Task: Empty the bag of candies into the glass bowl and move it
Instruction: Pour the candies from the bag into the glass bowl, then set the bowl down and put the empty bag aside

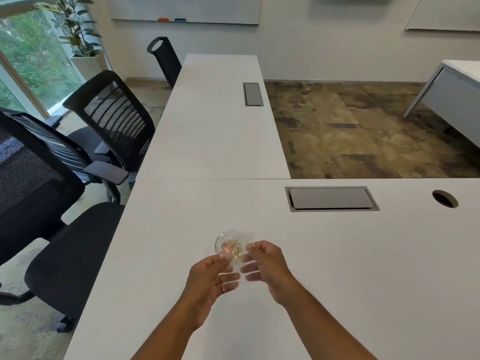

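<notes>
— Both hands work together? Left hand (207,276), right hand (267,266)?

— Yes. Each pinches a side of the clear candy bag (237,266), held tilted just above the glass bowl (228,242) on the white desk (337,268), probably so its mouth pours straight down.

— Candies?

— Some gold-wrapped candies (233,247) lie inside the bowl; whether the blurred bag is empty, I cannot tell.
</notes>
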Available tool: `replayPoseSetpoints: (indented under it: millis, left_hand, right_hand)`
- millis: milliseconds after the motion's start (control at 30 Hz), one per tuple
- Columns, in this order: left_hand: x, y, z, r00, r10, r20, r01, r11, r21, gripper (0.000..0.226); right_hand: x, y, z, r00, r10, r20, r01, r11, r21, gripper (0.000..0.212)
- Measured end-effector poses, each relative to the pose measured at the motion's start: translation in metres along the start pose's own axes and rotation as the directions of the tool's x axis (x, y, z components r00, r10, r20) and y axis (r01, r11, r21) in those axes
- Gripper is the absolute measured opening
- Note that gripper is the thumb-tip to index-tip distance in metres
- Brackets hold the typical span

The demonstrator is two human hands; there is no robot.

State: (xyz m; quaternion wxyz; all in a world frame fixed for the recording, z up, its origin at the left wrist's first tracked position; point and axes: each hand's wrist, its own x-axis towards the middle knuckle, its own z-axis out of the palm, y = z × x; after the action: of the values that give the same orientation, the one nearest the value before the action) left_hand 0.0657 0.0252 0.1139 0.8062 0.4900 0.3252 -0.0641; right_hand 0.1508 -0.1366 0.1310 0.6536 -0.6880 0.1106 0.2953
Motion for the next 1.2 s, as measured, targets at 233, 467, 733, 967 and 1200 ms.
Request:
replayPoseSetpoints:
  millis: [233, 467, 733, 967, 1200]
  left_hand:
    - [-0.014, 0.01, 0.026, 0.948, 0.292, -0.129, -0.239, 0.917, 0.319, 0.033]
    - [-0.027, -0.004, 0.042, 0.825, 0.542, -0.162, -0.413, 0.773, 0.48, 0.033]
    - [-0.034, -0.006, 0.04, 0.785, 0.599, -0.158, -0.458, 0.733, 0.503, 0.032]
    - [-0.038, -0.009, 0.035, 0.827, 0.553, -0.105, -0.433, 0.744, 0.508, 0.032]
    - [-0.04, -0.02, 0.023, 0.882, 0.452, -0.134, -0.361, 0.831, 0.423, 0.035]
  right_hand:
    - [-0.021, 0.002, 0.009, 0.991, -0.135, -0.022, 0.132, 0.987, -0.095, 0.032]
    - [-0.04, 0.001, 0.01, 0.95, -0.289, -0.121, 0.26, 0.942, -0.214, 0.036]
    - [-0.05, 0.011, 0.007, 0.92, -0.347, -0.182, 0.301, 0.923, -0.24, 0.036]
    - [-0.051, 0.007, 0.004, 0.939, -0.301, -0.164, 0.285, 0.951, -0.115, 0.039]
    - [-0.049, 0.014, -0.005, 0.94, -0.268, -0.211, 0.251, 0.963, -0.101, 0.038]
